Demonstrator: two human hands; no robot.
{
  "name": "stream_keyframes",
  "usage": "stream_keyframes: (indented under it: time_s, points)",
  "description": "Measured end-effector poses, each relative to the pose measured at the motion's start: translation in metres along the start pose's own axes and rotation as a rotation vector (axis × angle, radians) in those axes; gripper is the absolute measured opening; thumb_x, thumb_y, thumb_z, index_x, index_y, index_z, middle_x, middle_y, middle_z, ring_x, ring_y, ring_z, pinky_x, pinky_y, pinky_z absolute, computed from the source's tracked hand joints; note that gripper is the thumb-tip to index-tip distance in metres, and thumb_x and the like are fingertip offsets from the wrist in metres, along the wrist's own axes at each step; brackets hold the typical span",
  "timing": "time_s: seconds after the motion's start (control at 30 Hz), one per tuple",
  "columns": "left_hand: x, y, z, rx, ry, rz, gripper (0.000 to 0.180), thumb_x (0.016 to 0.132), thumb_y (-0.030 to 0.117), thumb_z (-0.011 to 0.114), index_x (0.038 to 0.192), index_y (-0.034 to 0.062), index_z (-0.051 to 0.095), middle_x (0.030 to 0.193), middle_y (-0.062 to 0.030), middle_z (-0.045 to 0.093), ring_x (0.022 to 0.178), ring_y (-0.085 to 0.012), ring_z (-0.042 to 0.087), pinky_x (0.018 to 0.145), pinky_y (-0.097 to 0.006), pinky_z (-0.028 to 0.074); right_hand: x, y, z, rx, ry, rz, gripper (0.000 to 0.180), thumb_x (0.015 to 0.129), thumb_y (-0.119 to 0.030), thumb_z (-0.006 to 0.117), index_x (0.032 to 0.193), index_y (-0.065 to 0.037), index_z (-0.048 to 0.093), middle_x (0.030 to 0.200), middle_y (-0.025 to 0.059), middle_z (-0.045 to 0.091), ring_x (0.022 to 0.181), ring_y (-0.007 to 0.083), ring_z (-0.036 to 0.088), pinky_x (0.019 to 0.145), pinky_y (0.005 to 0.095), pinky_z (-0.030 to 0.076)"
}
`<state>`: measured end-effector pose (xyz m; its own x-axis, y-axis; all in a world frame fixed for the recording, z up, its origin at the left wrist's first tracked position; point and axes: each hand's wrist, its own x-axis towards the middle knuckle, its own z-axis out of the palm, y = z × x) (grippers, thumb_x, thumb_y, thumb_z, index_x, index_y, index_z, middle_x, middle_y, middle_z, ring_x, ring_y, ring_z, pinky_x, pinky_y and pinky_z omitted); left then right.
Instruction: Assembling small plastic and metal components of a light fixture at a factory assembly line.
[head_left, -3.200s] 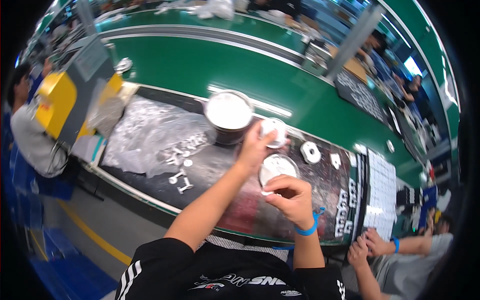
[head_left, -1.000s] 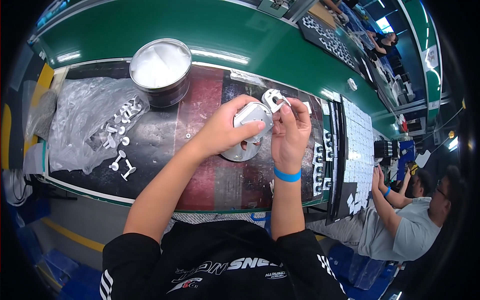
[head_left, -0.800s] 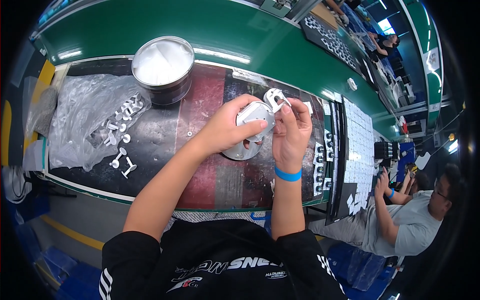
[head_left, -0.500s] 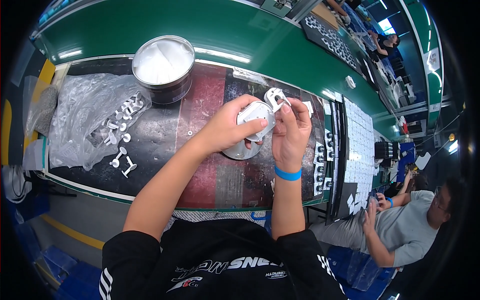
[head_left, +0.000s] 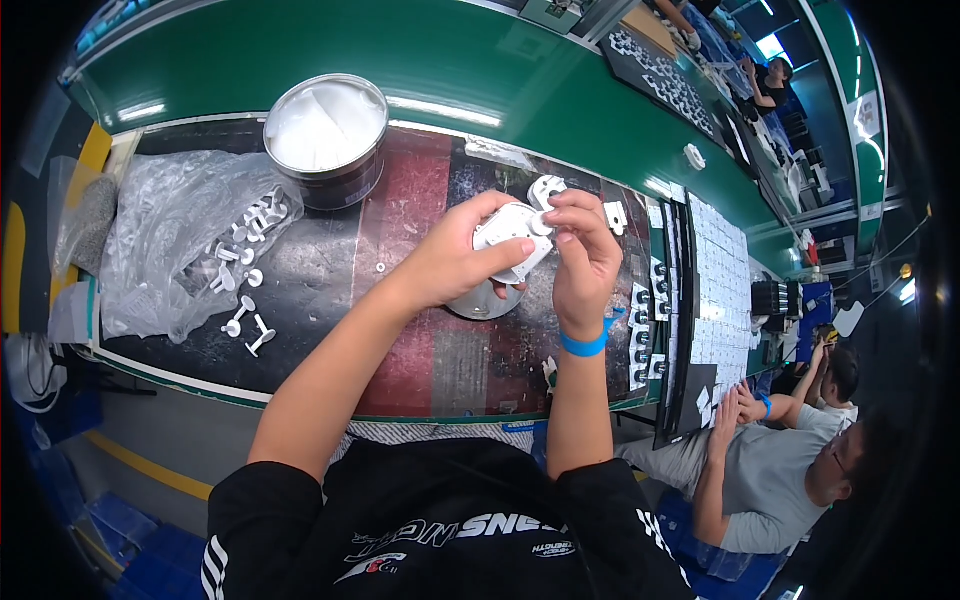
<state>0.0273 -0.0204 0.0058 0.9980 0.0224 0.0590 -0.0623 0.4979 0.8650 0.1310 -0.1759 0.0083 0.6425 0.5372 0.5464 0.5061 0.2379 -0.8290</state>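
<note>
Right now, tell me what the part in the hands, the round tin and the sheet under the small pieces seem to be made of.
White part, held by the left hand and right hand: probably moulded plastic, matte and evenly white.
Round tin: likely metal, with a shiny silvery rim and dark wall.
Sheet: thin clear plastic film, crinkled and glinting.

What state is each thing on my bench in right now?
white plastic part: lifted off the bench, gripped by left hand
right hand: fingertips pinched on the part's upper edge
round tin: open, holds white material
clear plastic bag: lying open, small white pegs spilled on it
metal disc: flat under the hands
</note>
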Motion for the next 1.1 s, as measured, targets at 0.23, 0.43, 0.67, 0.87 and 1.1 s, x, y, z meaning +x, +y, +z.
stream_keyframes:
  time_s: [0.23,0.43,0.67,0.87,1.1]
  points:
    - [0.001,-0.001,-0.006,0.112,0.189,0.089,0.042,0.090,0.018,0.067,0.124,0.0037,0.046,0.103,-0.0105,0.065,0.089,-0.0184,0.068,0.068,-0.029,0.055,0.016,-0.001,-0.015,0.169,0.096,0.042,0.023,0.089,-0.005,0.057,0.111,0.002,0.062,0.113,0.0087,0.062,0.099,0.0166,0.056,0.090,0.0300,0.044]
    - [0.034,0.000,-0.022,0.004,0.372,0.247,0.041,0.092,0.021,0.065,0.127,0.0041,0.049,0.112,-0.0106,0.064,0.104,-0.0183,0.063,0.086,-0.032,0.051,0.008,0.038,-0.074,-0.163,0.308,0.025,0.015,0.093,0.003,0.053,0.103,0.001,0.064,0.096,0.0045,0.063,0.090,0.0113,0.058,0.079,0.0233,0.045]
    - [0.144,0.013,-0.049,0.365,0.575,0.046,0.052,0.091,0.023,0.071,0.129,-0.0040,0.046,0.110,-0.0176,0.064,0.095,-0.0228,0.067,0.075,-0.035,0.060,0.007,0.051,-0.097,-0.348,0.433,0.078,0.012,0.086,0.003,0.058,0.092,-0.001,0.067,0.082,0.0047,0.061,0.068,0.0115,0.056,0.061,0.0244,0.043]
    - [0.219,-0.021,-0.124,1.098,0.777,0.093,0.060,0.086,0.046,0.070,0.114,-0.0048,0.058,0.114,-0.0228,0.063,0.105,-0.0337,0.063,0.093,-0.043,0.047,0.006,0.061,-0.088,-0.475,0.371,0.014,0.011,0.083,0.001,0.059,0.089,-0.004,0.067,0.083,0.0099,0.065,0.072,0.0258,0.060,0.066,0.0343,0.048]
    - [0.222,-0.002,-0.145,1.609,1.028,-0.234,0.047,0.098,0.048,0.045,0.128,0.0167,0.062,0.131,-0.0193,0.056,0.124,-0.0440,0.045,0.104,-0.059,0.031,0.012,0.066,-0.090,-0.509,0.388,-0.038,0.011,0.084,0.002,0.060,0.091,-0.002,0.068,0.084,0.0082,0.064,0.065,0.0165,0.059,0.061,0.0286,0.048]
